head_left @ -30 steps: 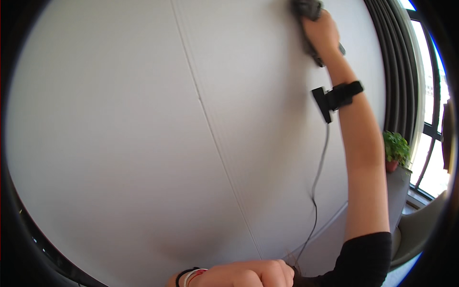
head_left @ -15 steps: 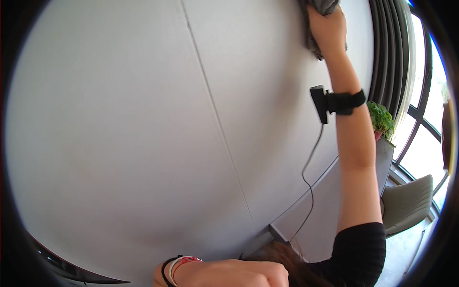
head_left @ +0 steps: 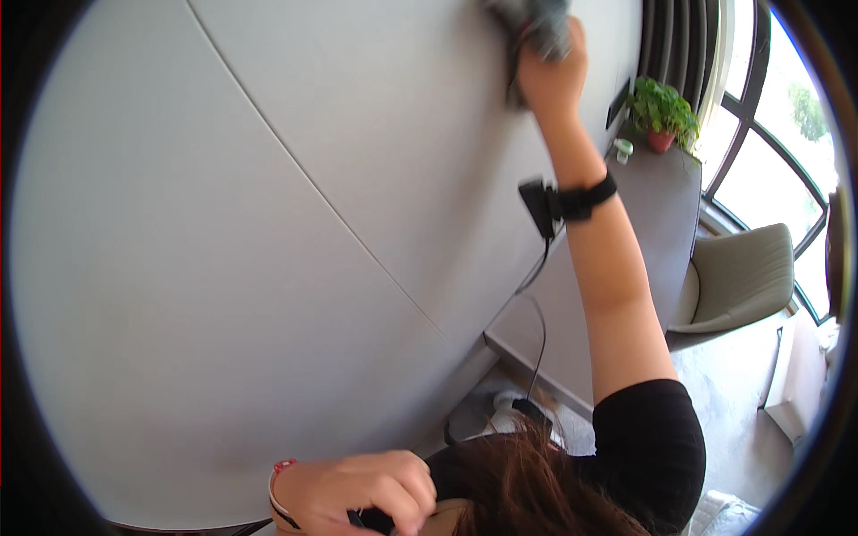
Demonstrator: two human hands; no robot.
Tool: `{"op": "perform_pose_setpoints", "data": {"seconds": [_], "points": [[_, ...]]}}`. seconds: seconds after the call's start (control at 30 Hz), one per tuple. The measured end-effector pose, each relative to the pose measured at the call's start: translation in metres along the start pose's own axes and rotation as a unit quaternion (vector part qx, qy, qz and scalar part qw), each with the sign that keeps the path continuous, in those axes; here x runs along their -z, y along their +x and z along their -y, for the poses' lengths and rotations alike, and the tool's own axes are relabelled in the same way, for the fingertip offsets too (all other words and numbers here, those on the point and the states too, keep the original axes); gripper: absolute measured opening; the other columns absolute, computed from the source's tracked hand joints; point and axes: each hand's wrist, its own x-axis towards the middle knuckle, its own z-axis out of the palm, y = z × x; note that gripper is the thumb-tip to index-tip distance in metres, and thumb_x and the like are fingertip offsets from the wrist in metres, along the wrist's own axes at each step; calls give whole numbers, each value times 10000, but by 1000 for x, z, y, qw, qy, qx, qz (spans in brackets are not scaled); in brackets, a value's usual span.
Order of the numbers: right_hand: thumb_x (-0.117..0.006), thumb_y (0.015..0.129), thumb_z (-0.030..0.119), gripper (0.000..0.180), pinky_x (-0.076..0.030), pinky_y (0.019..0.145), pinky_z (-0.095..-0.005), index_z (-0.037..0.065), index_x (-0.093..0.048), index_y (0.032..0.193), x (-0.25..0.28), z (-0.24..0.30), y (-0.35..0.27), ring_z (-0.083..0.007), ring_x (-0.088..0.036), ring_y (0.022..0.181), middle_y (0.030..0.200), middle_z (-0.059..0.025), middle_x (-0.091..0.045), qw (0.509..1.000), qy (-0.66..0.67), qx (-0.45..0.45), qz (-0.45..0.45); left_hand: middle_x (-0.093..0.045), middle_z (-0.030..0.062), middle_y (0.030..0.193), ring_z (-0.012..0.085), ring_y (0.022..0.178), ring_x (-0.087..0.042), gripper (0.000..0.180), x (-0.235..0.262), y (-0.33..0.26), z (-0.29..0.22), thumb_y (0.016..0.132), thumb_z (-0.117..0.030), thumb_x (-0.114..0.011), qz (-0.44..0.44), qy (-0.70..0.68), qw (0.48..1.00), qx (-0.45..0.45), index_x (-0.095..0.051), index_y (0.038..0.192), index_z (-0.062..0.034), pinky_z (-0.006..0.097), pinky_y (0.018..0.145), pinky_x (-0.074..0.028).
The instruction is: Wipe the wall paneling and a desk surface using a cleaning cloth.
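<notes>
A crumpled dark grey cloth [head_left: 536, 29] is in my right hand [head_left: 552, 82], high up against the pale grey wall panel [head_left: 295, 286]. The fingers wrap round it and are partly hidden by the cloth, which is a little blurred. My left hand [head_left: 371, 487] is low in the picture, close to my body, with its fingers curled in. Something small and dark shows under those fingers, too covered to name. Bracelets circle the left wrist.
A black strapped device [head_left: 567, 201] sits on my right forearm, its cable hanging down. Beyond the arm are a grey desk [head_left: 657, 201], a potted plant [head_left: 661, 112], a padded chair [head_left: 742, 277], a dark curtain [head_left: 679, 40] and a window. Loose hair [head_left: 527, 487] covers part of the lower edge.
The view has turned, and more of the desk, plant and floor shows. My right hand with the cloth now appears further left. My left hand has shifted left and its fingers show more.
</notes>
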Motion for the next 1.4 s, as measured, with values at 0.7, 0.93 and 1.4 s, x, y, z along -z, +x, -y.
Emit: {"op": "perform_pose_setpoints", "data": {"seconds": [0.7, 0.93, 1.4], "points": [[-611, 785, 213, 263, -463, 769, -435, 37, -594, 981, 18, -55, -84, -377, -563, 951, 999, -179, -586, 905, 87, -411, 67, -559, 94, 930, 220, 905, -533, 344, 27, -55, 113, 875, -276, -633, -288, -102, 923, 235, -503, 1101, -51, 396, 861, -406], [-601, 703, 148, 334, -416, 545, -326, 236, -615, 1025, 29, 80, -94, -162, -521, 641, 749, 3, -535, 974, 164, 154, 9, -543, 118, 975, 228, 937, -520, 390, 33, -34, 118, 868, -278, -631, -272, -103, 923, 252, -480, 1128, -30, 392, 875, -400], [-647, 644, 124, 391, -396, 658, -345, 154, -667, 1033, 97, 118, -290, -234, -539, 729, 865, -78, -578, 959, 159, -150, 183, -533, 121, 988, 230, 914, -525, 396, 23, -67, 139, 867, -288, -617, -354, -162, 889, 242, -470, 1139, -41, 401, 876, -402]]}}
